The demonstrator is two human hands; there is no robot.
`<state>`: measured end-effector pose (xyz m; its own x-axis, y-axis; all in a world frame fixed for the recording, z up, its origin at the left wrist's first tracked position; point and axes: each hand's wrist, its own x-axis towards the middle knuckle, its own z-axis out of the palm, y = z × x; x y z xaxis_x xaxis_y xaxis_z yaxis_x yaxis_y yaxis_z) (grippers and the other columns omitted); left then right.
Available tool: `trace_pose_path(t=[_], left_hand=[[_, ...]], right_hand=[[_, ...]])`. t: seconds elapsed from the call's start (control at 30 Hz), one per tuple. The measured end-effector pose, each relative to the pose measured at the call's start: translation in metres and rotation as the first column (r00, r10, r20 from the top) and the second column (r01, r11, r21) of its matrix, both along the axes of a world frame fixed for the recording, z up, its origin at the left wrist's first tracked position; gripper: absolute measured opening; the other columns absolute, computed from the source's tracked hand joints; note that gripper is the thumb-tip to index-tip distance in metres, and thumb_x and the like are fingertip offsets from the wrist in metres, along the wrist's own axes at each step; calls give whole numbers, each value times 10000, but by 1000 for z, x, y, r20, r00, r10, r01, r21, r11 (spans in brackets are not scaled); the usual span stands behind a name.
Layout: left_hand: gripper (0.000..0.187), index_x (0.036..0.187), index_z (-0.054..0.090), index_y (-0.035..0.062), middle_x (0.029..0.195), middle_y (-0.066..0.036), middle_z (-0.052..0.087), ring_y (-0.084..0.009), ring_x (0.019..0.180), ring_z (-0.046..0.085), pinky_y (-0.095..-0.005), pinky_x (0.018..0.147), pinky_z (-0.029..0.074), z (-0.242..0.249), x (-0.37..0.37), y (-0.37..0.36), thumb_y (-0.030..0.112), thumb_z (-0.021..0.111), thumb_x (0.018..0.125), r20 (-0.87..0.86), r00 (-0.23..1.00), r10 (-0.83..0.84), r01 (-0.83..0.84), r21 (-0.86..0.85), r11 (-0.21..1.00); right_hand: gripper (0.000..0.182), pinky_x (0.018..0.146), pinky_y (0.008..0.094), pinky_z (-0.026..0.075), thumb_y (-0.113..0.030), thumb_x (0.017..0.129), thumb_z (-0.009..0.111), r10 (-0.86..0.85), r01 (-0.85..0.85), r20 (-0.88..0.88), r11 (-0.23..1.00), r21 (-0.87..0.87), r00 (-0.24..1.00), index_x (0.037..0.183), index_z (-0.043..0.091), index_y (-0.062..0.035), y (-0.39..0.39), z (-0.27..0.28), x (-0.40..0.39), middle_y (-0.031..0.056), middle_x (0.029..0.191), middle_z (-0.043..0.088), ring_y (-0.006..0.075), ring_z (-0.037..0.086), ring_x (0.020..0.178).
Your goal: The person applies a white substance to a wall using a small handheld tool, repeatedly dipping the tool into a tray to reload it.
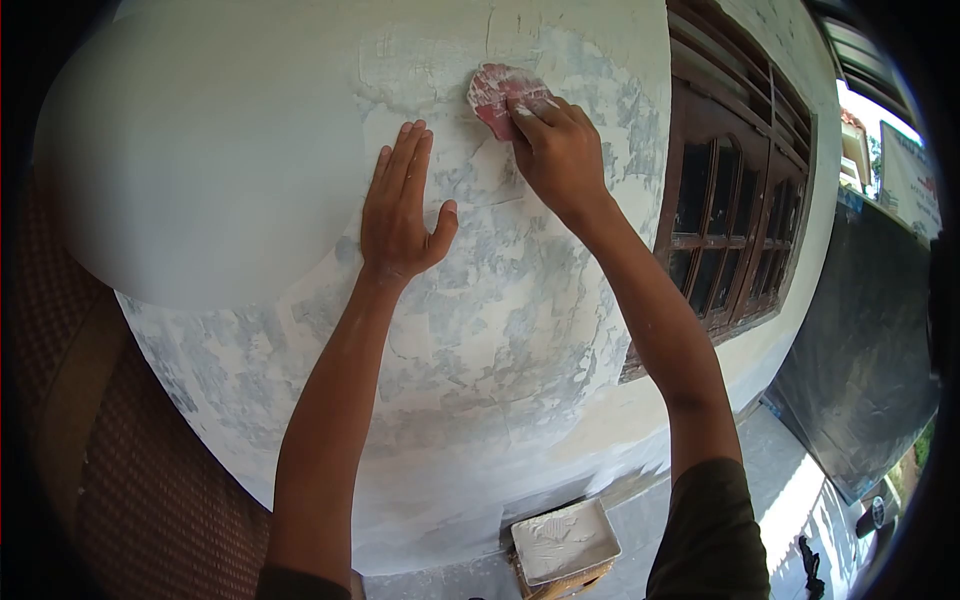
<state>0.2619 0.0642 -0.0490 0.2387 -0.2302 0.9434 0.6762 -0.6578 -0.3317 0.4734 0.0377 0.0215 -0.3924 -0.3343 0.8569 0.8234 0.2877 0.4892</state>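
Note:
My right hand is closed around a red putty scraper, its blade smeared with white paste and held against the wall near the top. Lower and to the left, my left hand lies flat on the same wall, fingers stretched upward and thumb out to the side, holding nothing. Patchy white and grey filler covers the wall around both hands. The scraper's grip is mostly hidden by my right fingers.
On the tiled floor below stands a tray of white paste on a cardboard box. A brown wooden window is set in the wall at the right. Farther right hangs a dark sheet. A brown woven surface borders the left.

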Motion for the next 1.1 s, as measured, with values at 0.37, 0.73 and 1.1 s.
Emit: trace_pose_path(t=[0.37, 0.73, 1.1], left_hand=[[665, 1434, 413, -55, 1495, -219, 434, -353, 1422, 385, -514, 1158, 305, -1, -1, 1, 327, 479, 894, 14, 1000, -14, 14, 14, 1000], [676, 1434, 413, -56, 1496, -219, 432, -355, 1428, 374, -524, 1158, 299, -2, 0, 2, 306, 490, 868, 15, 1000, -6, 6, 4, 1000], [684, 1438, 405, -57, 1499, -223, 425, -355, 1432, 365, -534, 1167, 273, -2, 1, -1, 313, 488, 868, 28, 1000, 3, -3, -7, 1000]], right_hand=[[263, 765, 425, 519, -6, 735, 689, -77, 76, -10, 995, -60, 997, 996, 710, -32, 27, 24, 5, 126, 825, 664, 321, 642, 833], [218, 727, 441, 529, -21, 780, 668, -61, 61, -29, 998, 12, 998, 992, 716, -16, 19, 91, -1, 144, 845, 673, 340, 639, 805], [274, 719, 414, 543, -27, 772, 709, 121, -123, -37, 992, -29, 992, 1046, 732, -19, -5, 13, -19, 118, 842, 685, 309, 651, 801]])
